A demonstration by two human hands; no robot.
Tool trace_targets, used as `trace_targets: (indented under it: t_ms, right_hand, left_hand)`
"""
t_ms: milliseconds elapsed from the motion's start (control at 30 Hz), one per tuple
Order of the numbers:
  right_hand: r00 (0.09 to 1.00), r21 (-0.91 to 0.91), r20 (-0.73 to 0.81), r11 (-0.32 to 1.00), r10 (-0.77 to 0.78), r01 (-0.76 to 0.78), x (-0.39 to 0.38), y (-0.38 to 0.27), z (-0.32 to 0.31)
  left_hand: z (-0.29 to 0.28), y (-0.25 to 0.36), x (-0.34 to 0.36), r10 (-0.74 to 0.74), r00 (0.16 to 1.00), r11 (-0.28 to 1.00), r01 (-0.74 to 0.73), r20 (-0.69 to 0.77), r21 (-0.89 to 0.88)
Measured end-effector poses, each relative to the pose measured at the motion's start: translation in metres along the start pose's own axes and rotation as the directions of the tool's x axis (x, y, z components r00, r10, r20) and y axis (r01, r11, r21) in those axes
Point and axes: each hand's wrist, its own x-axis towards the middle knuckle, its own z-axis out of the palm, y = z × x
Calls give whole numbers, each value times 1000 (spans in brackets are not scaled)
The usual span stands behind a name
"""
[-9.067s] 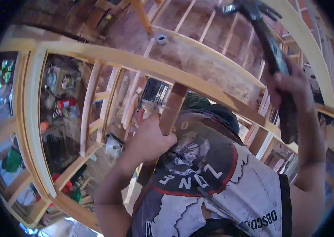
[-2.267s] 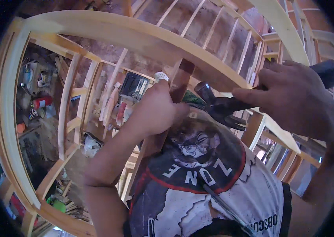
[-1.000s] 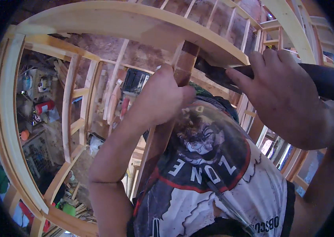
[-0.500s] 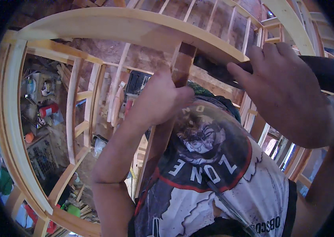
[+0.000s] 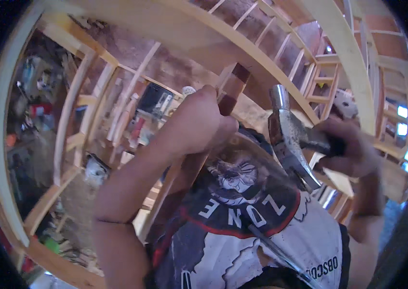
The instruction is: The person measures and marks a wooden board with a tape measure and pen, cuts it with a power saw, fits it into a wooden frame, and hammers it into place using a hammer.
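Observation:
My left hand (image 5: 201, 120) is wrapped round a reddish-brown wooden stud (image 5: 234, 85) near its upper end. The stud slants down toward my body, and its top lies close to the face of a wide pale beam (image 5: 189, 36). My right hand (image 5: 351, 147), slightly blurred, grips the dark handle of a claw hammer (image 5: 286, 132). The hammer's steel head is right of the stud and apart from it, with the claw pointing down toward my shirt. No nail can be made out at the joint.
Pale timber framing (image 5: 71, 115) surrounds me on the left, with a curved-looking beam (image 5: 343, 58) at the upper right. Below on the left lie a dark case (image 5: 154, 100), a power tool (image 5: 96, 169) and scattered wood scraps. A ladder-like frame (image 5: 327, 82) stands at the far right.
My right hand has moved down, bringing the hammer head into plain view away from the beam. My left hand keeps its grip on the stud. The whole view has shifted and tilted.

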Motion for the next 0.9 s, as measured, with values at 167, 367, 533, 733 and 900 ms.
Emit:
trace_targets:
  t_ms: [167, 367, 533, 733, 900]
  right_hand:
    - [985, 599, -101, 799, 140, -52, -6, 12, 60]
    - [834, 440, -520, 895, 186, 75, 26, -20, 88]
    - [845, 250, -522, 968, 118, 20, 55, -11, 89]
    - [861, 254, -485, 967, 156, -32, 74, -13, 82]
    - [833, 262, -546, 963, 93, 64, 71, -17, 83]
  left_hand:
    - [-2, 10, 5, 63, 998, 996, -65, 26, 67]
    - [-1, 0, 4, 192, 981, 981, -192, -26, -29]
    - [4, -3, 8, 251, 966, 962, -256, -63, -95]
    - [1, 5, 6, 172, 985, 985, -172, 16, 0]
    - [-3, 9, -1, 189, 982, 982, -189, -18, 18]
